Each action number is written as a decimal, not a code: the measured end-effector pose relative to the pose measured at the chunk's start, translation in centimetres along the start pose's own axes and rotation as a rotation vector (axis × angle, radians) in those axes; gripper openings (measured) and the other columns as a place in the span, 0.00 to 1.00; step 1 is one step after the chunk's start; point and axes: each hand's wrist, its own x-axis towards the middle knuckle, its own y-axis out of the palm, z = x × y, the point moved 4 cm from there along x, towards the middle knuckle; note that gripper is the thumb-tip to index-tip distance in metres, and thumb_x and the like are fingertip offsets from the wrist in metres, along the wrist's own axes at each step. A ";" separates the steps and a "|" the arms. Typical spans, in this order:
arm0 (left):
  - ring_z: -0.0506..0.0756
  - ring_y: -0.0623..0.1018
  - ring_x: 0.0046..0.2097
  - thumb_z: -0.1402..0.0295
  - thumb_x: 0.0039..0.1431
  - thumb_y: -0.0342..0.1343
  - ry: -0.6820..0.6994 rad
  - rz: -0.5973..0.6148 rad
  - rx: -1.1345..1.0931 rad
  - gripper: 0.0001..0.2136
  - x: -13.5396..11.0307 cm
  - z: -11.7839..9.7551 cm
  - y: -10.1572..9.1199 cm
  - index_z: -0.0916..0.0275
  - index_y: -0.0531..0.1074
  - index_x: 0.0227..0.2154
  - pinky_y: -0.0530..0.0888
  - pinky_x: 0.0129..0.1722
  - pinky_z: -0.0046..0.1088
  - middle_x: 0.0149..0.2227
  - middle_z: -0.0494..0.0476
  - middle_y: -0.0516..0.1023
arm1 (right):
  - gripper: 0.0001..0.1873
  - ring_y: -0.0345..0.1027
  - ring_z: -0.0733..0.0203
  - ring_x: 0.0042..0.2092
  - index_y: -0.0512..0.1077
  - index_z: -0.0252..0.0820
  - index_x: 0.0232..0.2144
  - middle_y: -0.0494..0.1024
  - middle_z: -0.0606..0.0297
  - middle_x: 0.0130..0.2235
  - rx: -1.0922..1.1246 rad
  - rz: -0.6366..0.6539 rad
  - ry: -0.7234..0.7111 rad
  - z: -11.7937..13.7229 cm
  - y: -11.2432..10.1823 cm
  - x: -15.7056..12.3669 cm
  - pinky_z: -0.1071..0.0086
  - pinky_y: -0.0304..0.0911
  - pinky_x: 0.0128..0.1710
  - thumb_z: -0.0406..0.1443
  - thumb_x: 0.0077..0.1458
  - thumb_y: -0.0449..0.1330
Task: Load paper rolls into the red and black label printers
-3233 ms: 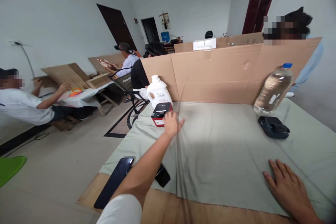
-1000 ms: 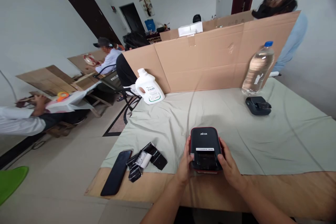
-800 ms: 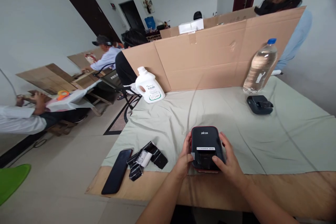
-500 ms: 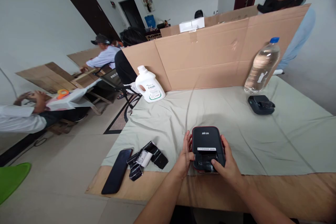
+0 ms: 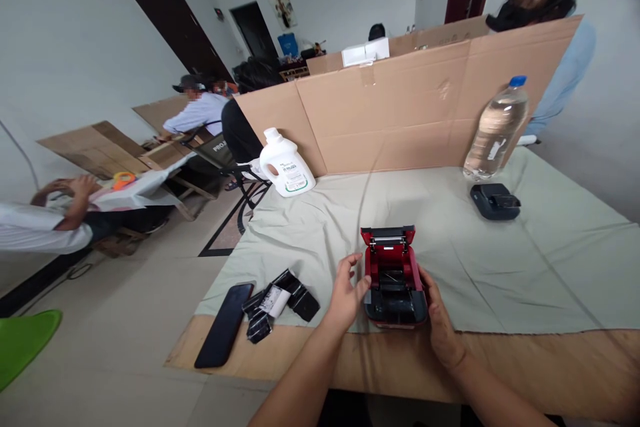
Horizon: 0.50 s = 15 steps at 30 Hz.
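From my station I see a phone (image 5: 223, 325) at the tabletop's (image 5: 400, 363) front-left corner; my left hand (image 5: 344, 293), loosely spread, has its thumb at the red-and-black device (image 5: 397, 305) (lid (image 5: 389, 232) raised) near the front edge; my right hand (image 5: 443, 328) flanks it, grip unclear.

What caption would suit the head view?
Left hand and right hand flank a red-and-black printer, lid raised, on pale cloth.
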 end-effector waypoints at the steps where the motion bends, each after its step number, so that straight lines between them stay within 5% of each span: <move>1: 0.60 0.68 0.55 0.68 0.52 0.53 0.080 -0.022 0.144 0.17 0.2 -1.3 0.0 0.59 0.68 0.46 0.64 0.55 0.41 0.51 0.60 0.71 | 0.35 0.45 0.49 0.66 0.50 0.49 0.65 0.53 0.62 0.66 0.008 -0.006 0.012 -0.1 0.0 0.0 0.50 0.44 0.65 0.56 0.60 0.42; 4: 0.59 0.71 0.48 0.73 0.53 0.52 0.241 0.123 0.502 0.11 1.1 -4.2 1.9 0.59 0.72 0.40 0.64 0.53 0.43 0.42 0.58 0.76 | 0.32 0.49 0.50 0.65 0.52 0.49 0.63 0.56 0.61 0.65 0.013 -0.025 0.026 -0.4 -0.2 0.1 0.50 0.46 0.65 0.54 0.61 0.42; 7: 0.65 0.69 0.51 0.76 0.48 0.56 0.271 0.281 0.661 0.12 2.3 -4.2 4.3 0.58 0.74 0.36 0.57 0.56 0.50 0.39 0.61 0.77 | 0.30 0.52 0.50 0.63 0.54 0.49 0.62 0.59 0.60 0.63 -0.011 -0.053 0.011 -0.7 -0.4 0.1 0.50 0.48 0.63 0.53 0.62 0.42; 10: 0.71 0.65 0.54 0.76 0.43 0.60 0.274 0.315 0.538 0.05 3.8 -2.3 5.9 0.59 0.73 0.24 0.46 0.59 0.56 0.30 0.63 0.75 | 0.29 0.54 0.51 0.63 0.55 0.48 0.61 0.61 0.59 0.62 -0.067 -0.070 0.005 -0.7 -0.6 0.2 0.50 0.50 0.63 0.51 0.63 0.41; 15: 0.72 0.67 0.52 0.70 0.37 0.65 0.304 0.337 0.367 0.13 5.4 0.1 6.7 0.57 0.64 0.11 0.38 0.62 0.54 0.22 0.61 0.71 | 0.28 0.54 0.52 0.63 0.55 0.46 0.61 0.61 0.57 0.62 -0.119 -0.059 0.007 -0.5 -0.6 0.2 0.51 0.51 0.63 0.49 0.64 0.41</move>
